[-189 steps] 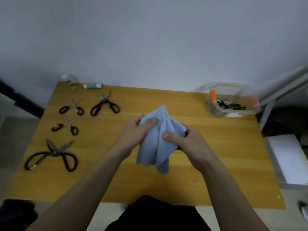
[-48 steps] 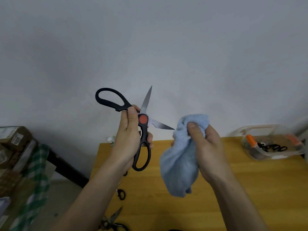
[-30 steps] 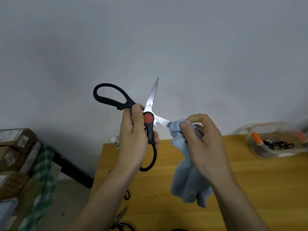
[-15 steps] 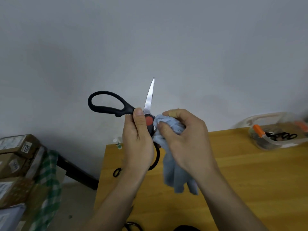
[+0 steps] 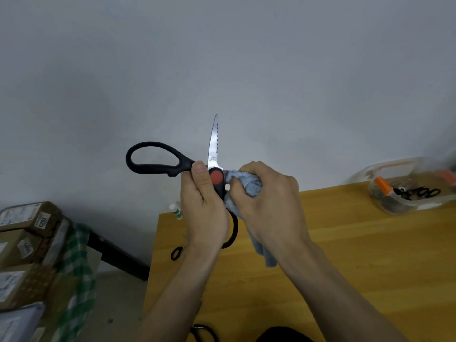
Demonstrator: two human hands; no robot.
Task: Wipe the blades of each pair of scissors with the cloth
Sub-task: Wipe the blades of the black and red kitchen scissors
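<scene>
The left hand (image 5: 204, 208) grips the open scissors (image 5: 212, 169) just below the red pivot, held up above the table (image 5: 357, 255). The right hand (image 5: 269, 206) is closed on the cloth (image 5: 246, 185), bunched over the hidden lower blade beside the pivot.
</scene>
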